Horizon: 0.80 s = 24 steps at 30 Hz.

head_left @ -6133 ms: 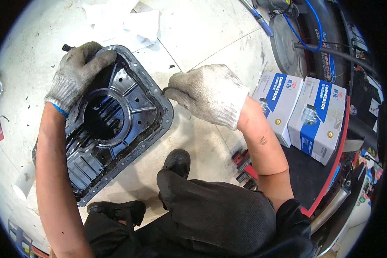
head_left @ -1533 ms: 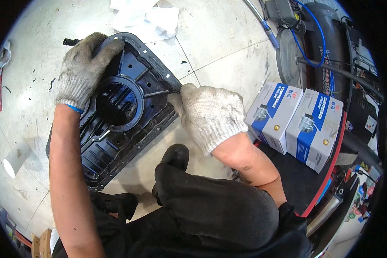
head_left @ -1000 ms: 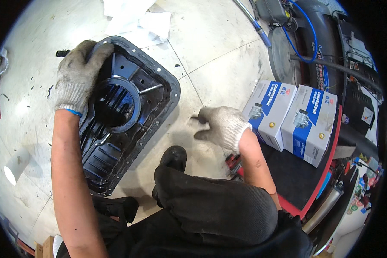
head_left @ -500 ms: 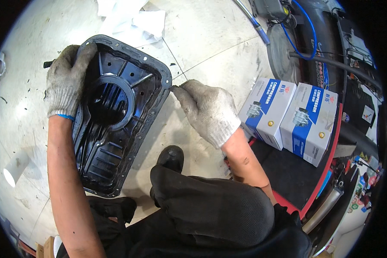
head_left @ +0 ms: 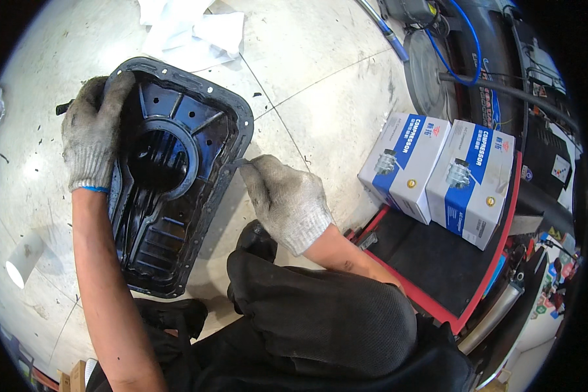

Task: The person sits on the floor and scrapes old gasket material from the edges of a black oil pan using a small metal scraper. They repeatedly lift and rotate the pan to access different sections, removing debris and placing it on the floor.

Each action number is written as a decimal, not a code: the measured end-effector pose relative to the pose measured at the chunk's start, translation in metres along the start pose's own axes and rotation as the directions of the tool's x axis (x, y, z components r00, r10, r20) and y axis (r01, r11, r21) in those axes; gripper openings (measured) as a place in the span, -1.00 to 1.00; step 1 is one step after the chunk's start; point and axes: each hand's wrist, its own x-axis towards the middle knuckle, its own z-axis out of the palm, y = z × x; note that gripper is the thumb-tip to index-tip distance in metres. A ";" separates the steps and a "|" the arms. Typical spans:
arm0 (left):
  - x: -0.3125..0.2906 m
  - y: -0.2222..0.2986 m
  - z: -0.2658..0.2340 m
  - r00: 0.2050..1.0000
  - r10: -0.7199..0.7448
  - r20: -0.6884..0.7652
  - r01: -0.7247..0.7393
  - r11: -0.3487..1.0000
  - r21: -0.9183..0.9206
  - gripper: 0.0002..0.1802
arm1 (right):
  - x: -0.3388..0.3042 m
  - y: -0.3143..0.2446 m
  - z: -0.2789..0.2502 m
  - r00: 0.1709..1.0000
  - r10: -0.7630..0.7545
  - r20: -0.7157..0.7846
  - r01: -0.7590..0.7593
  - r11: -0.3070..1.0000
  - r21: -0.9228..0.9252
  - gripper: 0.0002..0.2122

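The black metal pan (head_left: 170, 176) lies on the light tiled floor (head_left: 320, 72), open side up. The left hand (head_left: 95, 134) is closed over its far left rim. The right hand (head_left: 284, 199) pinches a thin metal tool (head_left: 235, 163) against the pan's right rim, near two blue-and-white boxes (head_left: 438, 179)

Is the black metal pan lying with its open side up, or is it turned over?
Open side up. The black metal pan shows its hollow inside, with ribs and a round well. The left hand grips its far rim.
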 end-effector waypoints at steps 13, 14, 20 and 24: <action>0.002 -0.010 0.000 1.000 -0.002 -0.010 0.002 1.000 -0.015 -0.21 | 0.009 0.015 0.016 0.984 -0.087 -0.156 0.118 0.972 0.204 -0.77; 0.002 -0.011 0.000 1.000 -0.001 -0.016 0.001 1.000 -0.014 -0.22 | 0.010 0.013 0.014 0.985 -0.095 -0.146 0.121 0.976 0.180 -0.75; -0.003 -0.009 -0.001 0.999 0.017 -0.047 -0.015 0.999 0.035 -0.22 | 0.017 -0.001 0.005 0.998 -0.041 -0.042 0.037 0.995 -0.097 -0.63; -0.003 -0.008 0.000 0.999 -0.022 -0.030 0.021 0.999 -0.035 -0.23 | 0.023 0.002 0.003 0.995 -0.091 -0.035 0.090 0.995 -0.036 -0.60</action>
